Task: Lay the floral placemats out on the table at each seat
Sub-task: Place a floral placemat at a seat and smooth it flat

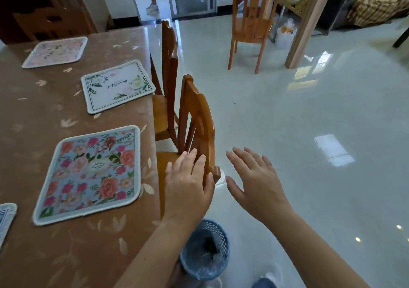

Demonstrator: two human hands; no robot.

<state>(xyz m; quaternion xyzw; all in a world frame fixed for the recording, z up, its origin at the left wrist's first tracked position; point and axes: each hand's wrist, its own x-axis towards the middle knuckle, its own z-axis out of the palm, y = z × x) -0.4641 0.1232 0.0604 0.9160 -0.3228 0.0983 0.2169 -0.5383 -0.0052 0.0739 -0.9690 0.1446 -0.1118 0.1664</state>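
Both bare forearms reach forward and converge a little, palms turned down. The left hand (pixel 188 186) lies at the back of the near chair (pixel 198 119), its fingers straight and close together and its thumb alongside the chair's back rail. Whether it presses on the wood or only hangs over it, I cannot tell. The right hand (pixel 254 183) hovers just to the right of that chair, apart from it, with its fingers spread and relaxed and its thumb held out toward the chair.
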